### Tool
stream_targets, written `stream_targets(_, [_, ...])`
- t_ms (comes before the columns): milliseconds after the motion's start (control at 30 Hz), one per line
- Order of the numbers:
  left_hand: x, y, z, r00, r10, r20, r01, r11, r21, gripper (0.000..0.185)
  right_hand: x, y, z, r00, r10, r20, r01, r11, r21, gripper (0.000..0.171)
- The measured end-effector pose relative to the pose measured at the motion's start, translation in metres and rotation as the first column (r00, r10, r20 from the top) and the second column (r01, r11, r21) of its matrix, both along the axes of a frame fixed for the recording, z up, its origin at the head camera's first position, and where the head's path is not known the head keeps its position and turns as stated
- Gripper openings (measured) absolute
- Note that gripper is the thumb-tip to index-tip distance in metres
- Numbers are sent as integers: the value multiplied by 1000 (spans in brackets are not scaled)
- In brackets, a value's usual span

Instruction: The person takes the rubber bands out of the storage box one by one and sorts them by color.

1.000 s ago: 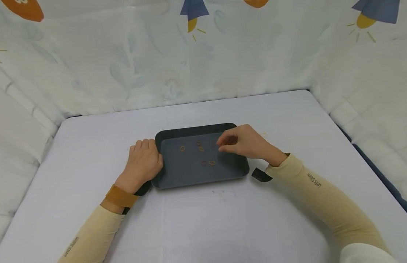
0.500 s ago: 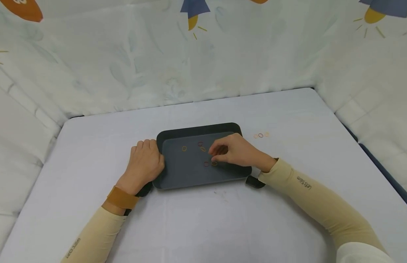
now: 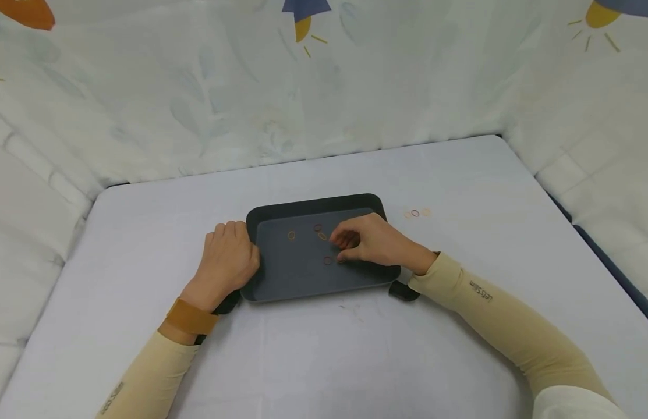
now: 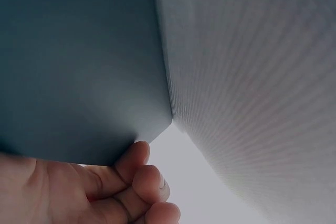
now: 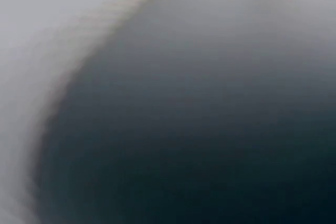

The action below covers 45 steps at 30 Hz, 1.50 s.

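Head view: The left hand [image 3: 227, 260] is laid against the left edge of the dark grey tray [image 3: 303, 279], fingers curled, with the thumb at the rim; the tray wall appears to be grasped. A brown strap is worn at that wrist. The right hand [image 3: 373, 240] is held low over the right half of the tray floor, fingers bent toward the thumb above two small rubber bands [image 3: 334, 260]. Whether a band is pinched between the fingertips cannot be told. The tray is positioned at the centre of the white table [image 3: 460, 174], its long side facing the person. Three further bands [image 3: 306, 233] are scattered on the tray floor toward the back. A second group of small bands [image 3: 415, 213] is located on the table, just beyond the tray's right rear corner.

Left wrist view: The curled fingers [image 4: 142, 174] are seen beside a corner of the tray [image 4: 79, 66], whose surface is matte and blue-grey. The table cloth is shown at the right.

Right wrist view: Only a blurred dark surface with a pale margin is shown; no hand is seen.
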<state>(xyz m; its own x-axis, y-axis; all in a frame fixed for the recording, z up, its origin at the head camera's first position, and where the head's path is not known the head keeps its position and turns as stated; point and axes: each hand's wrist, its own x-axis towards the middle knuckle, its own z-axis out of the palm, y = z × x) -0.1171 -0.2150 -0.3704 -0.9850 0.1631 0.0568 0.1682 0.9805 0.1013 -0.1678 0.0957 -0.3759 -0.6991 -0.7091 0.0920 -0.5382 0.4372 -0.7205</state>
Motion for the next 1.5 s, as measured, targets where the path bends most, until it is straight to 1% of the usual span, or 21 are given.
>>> stream_targets(133, [2, -2, 3, 1000, 1, -10, -2, 1000, -2, 23, -1, -3, 0, 1000, 3, 21, -4, 999, 48, 35])
stream_targets(233, [2, -2, 2, 1000, 3, -24, -3, 1000, 7, 21, -2, -5, 1, 1000, 7, 16, -8, 997, 83, 35])
stream_targets(400, [2, -2, 2, 999, -2, -38, 2, 1000, 9, 20, 0, -6, 2, 999, 46, -22, -43, 992, 118, 31])
stream_targets(500, [2, -2, 3, 999, -1, -38, 1, 1000, 10, 20, 2, -6, 2, 996, 70, -51, -63, 990, 126, 27])
stream_targets(633, [2, -1, 3, 999, 1, -34, 0, 1000, 20, 20, 3, -5, 3, 994, 76, -72, -67, 990, 127, 22])
stream_targets(867, [2, -1, 2, 999, 2, -39, -1, 999, 33, 20, 1, -6, 2, 995, 83, -50, -74, 986, 151, 20])
stream_targets(1167, [2, -1, 1, 1000, -1, -30, 2, 999, 45, 20, 1, -5, 1, 997, 73, -23, -71, 992, 105, 19])
stream_targets(1333, [0, -1, 0, 1000, -2, -30, 4, 999, 49, 19, 1, -3, 0, 997, 70, 14, -70, 996, 59, 20])
stream_targets(1500, [-1, -2, -3, 1000, -4, -18, 5, 999, 49, 19, -1, -2, -2, 997, 47, 57, -47, 999, -1, 19])
